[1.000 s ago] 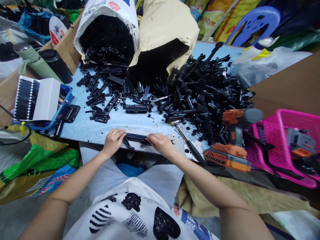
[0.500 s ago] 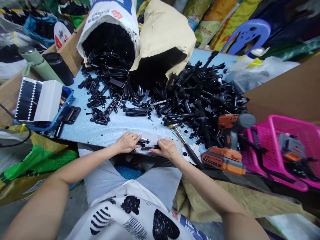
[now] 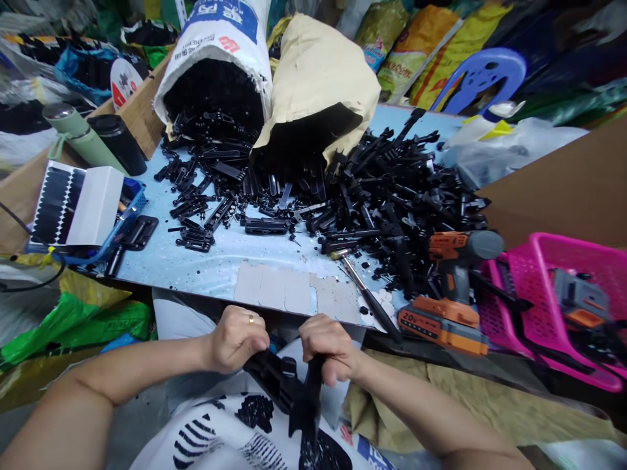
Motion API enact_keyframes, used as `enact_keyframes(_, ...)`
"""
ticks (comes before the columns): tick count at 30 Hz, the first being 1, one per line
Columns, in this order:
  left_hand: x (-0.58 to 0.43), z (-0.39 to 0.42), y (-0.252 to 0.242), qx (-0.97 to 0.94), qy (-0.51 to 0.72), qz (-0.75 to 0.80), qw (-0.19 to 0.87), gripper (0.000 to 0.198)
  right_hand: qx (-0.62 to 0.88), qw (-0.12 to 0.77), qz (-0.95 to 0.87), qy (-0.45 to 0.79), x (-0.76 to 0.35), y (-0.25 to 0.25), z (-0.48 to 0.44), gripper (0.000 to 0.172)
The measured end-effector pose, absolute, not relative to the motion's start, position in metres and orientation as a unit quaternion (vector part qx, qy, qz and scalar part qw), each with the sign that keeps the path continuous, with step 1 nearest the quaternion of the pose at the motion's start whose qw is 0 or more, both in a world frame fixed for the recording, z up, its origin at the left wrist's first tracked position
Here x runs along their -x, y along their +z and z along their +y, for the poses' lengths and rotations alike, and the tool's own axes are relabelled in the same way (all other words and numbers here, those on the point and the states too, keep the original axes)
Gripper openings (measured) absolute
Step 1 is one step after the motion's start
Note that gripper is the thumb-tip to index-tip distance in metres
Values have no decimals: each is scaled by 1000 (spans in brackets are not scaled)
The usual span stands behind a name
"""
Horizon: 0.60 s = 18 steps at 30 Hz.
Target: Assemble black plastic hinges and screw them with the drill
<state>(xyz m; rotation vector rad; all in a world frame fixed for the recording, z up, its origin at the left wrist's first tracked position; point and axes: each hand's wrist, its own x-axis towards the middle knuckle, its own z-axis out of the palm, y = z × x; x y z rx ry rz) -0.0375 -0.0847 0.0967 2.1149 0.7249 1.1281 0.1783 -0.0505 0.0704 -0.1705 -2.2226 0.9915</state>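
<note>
Both forearms come in from the bottom corners, elbows wide, wrists meeting low over the lap, below & in front of the counter edge. Left hand [image 3: 236,339], knuckles up w/ a thin gold ring [image 3: 251,319] showing, has its fingers [image 3: 255,344] curled tight on the upper end of a black plastic hinged bracket [image 3: 287,388]. Right hand [image 3: 327,344] is a closed fist, fingers wrapped round another arm of the same bracket; that arm hangs down past the fist over the white black-printed shirt [image 3: 245,431]. So the bracket sits betw. the 2 hands, off the counter, held at both ends above the lap. Ahead is the pale-blue speckled counter [image 3: 196,261] w/ a worn bare patch [image 3: 294,290] at its near edge, just beyond the hands. Farther back a big heap of loose black plastic parts [image 3: 392,189] spills from a white woven sack [image 3: 220,39] & a tan paper sack [image 3: 323,72], both lying on their sides, mouths toward the person. A long black-handled screwdriver [image 3: 367,294] lies just right of the patch, near an orange & grey cordless drill [image 3: 450,287] at the counter's right corner; a pink plastic mesh basket [image 3: 563,287] sits beside the drill. Left side: white box of black stickers [image 3: 73,205] on a blue basket [image 3: 130,202], w/ a pale-green flask [image 3: 78,134] & a black tumbler [image 3: 117,143] behind it. Nothing lies betw. the hands & the counter edge.
</note>
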Motion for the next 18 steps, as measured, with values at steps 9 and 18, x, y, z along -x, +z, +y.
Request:
enact_keyframes(9, 65, -19, 50, -786, 196, 570, 140, 53, 378, 127, -905, 147, -172, 38, 5, 61)
enact_keyframes(18, 70, -35, 65, -872, 250, 382, 177, 56, 222, 193, -939, 177, -184, 77, -4, 63)
